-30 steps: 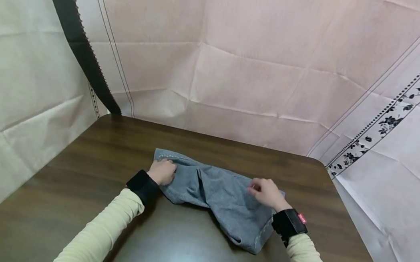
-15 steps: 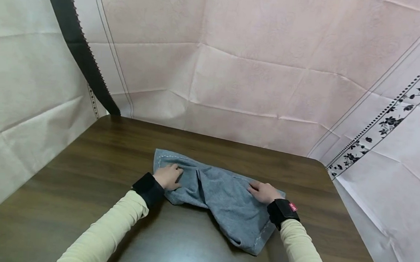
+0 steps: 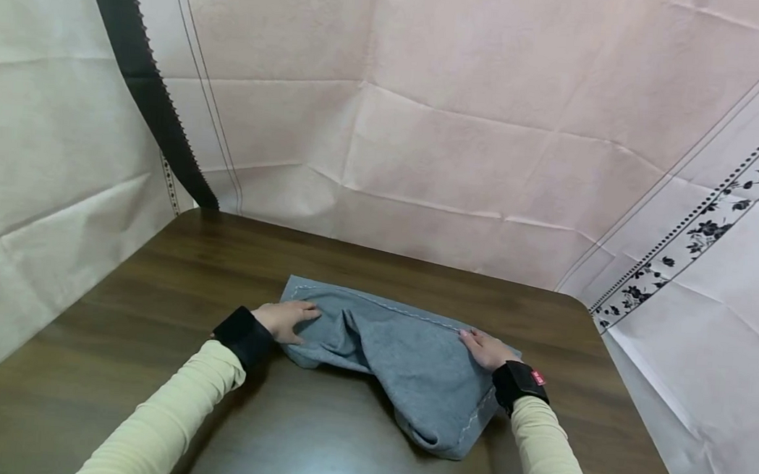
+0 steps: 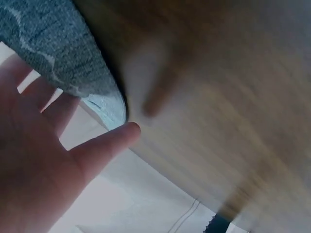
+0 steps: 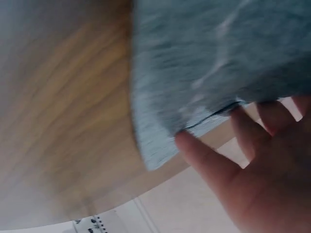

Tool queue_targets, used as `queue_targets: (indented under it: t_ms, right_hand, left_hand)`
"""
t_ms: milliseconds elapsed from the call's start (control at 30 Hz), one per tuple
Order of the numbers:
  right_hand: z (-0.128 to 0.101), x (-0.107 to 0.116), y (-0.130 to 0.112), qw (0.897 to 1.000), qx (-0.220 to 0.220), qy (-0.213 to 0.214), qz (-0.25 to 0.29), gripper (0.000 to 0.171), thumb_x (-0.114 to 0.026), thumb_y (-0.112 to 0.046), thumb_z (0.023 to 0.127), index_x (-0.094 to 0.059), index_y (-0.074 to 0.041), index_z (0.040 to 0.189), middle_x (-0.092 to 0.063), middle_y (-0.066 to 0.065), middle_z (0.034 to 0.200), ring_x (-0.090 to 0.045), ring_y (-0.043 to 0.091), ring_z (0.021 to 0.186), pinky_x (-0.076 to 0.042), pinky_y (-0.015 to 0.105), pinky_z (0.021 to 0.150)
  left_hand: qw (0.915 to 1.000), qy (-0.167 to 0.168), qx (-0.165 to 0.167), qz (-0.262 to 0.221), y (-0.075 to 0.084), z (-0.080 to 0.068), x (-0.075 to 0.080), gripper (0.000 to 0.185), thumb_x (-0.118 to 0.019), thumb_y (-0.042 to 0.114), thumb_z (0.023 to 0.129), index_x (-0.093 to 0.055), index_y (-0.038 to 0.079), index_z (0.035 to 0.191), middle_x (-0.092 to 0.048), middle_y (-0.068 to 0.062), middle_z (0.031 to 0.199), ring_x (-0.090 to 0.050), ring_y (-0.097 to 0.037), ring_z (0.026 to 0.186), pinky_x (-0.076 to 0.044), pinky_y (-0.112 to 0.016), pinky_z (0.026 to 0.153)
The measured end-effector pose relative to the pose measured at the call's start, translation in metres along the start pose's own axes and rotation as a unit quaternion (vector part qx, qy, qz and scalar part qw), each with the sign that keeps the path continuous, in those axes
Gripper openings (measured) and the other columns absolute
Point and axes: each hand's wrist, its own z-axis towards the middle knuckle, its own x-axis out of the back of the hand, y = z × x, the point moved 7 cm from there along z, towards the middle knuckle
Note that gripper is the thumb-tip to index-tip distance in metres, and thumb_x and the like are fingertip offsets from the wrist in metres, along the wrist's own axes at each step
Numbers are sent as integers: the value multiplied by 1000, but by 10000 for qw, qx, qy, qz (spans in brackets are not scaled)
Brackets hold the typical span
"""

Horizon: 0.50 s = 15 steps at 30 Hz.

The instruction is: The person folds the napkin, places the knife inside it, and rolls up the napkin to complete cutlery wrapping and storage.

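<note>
Head view: grey cloth (image 3: 398, 361) at the centre of the frame on the dark wooden worktop (image 3: 121, 308), long axis from left to right, one crumpled corner hanging toward the lower right. Left hand (image 3: 283, 319) flat on the left end, right hand (image 3: 486, 349) flat on the right end, fingers straight, grasping nothing.

Left wrist view: blurred; spread fingers beside the cloth edge.

Right wrist view: blurred; relaxed fingers touching the stitched hem.

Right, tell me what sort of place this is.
Probably a makeshift recording booth, not a lived-in room. A dark wooden table is screened on three sides by creased hanging sheets, one with a black floral border. On the table lies only a grey cloth, with both hands resting on it.
</note>
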Motion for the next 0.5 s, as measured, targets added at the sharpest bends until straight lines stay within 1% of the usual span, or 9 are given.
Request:
queue_targets:
  t_ms: [67,100,167,200,267,333,400,433,500]
  right_hand:
    - [-1,0,6,10000,9,41,-56,61,-22,-37,100,-29,11,136,-26,32,139,-21,46,129,-18,53,102]
    - [-1,1,9,9999,14,81,-78,61,-22,-38,100,-30,11,136,-26,32,139,-20,45,129,-18,53,103]
    - [-2,4,12,9995,154,264,-106,60,-25,-37,100,-33,12,134,-30,32,137,-24,46,128,-20,53,101]
    - [-4,7,12,9986,275,434,-153,58,-28,-35,100,-37,12,131,-35,32,134,-30,46,125,-24,53,100]
    - [-8,15,16,9949,364,914,-221,50,-37,-30,98,-48,11,125,-47,30,125,-43,44,116,-32,52,94]
    - [-17,27,20,9887,282,1448,-256,38,-46,-23,94,-59,8,112,-59,27,108,-55,40,99,-42,50,83]
    - [-28,38,26,9820,75,1862,-294,27,-54,-19,89,-65,5,97,-64,20,89,-60,33,79,-46,44,67]
    - [-33,41,30,9812,-108,1909,-278,23,-56,-18,87,-66,3,88,-63,16,79,-58,28,70,-45,41,60]
    - [-43,42,33,9847,-306,1697,-267,21,-59,-18,85,-65,1,75,-56,8,64,-50,22,58,-39,36,50]
  left_hand:
    - [10000,-35,-51,-64,0,1,-1,62,-68,22,83,-42,7,137,-32,-17,142,-30,-38,128,-28,-58,95]
    - [9999,4,-89,-82,0,1,-1,61,-68,21,82,-43,7,136,-33,-18,141,-31,-38,127,-28,-59,95]
    - [9994,228,-231,-79,2,3,1,58,-70,20,81,-47,5,132,-39,-18,137,-36,-37,125,-30,-57,95]
    - [9986,409,-317,-76,4,3,4,54,-70,19,80,-51,4,129,-44,-18,133,-40,-36,122,-33,-54,94]
    - [9955,843,-429,-84,8,2,10,45,-70,18,80,-58,2,120,-54,-17,123,-48,-34,114,-40,-47,90]
    - [9901,1339,-415,-45,11,0,18,34,-69,16,80,-63,1,110,-61,-14,108,-56,-30,101,-46,-41,80]
    - [9847,1737,-134,-40,10,-6,26,14,-66,14,82,-66,3,90,-62,-9,86,-59,-25,80,-48,-37,65]
    - [9825,1860,90,-27,8,-10,29,10,-65,14,82,-65,4,79,-59,-7,76,-57,-22,71,-46,-35,58]
    - [9811,1848,579,6,1,-18,32,24,-61,13,83,-54,8,61,-48,-3,62,-50,-19,57,-40,-32,49]
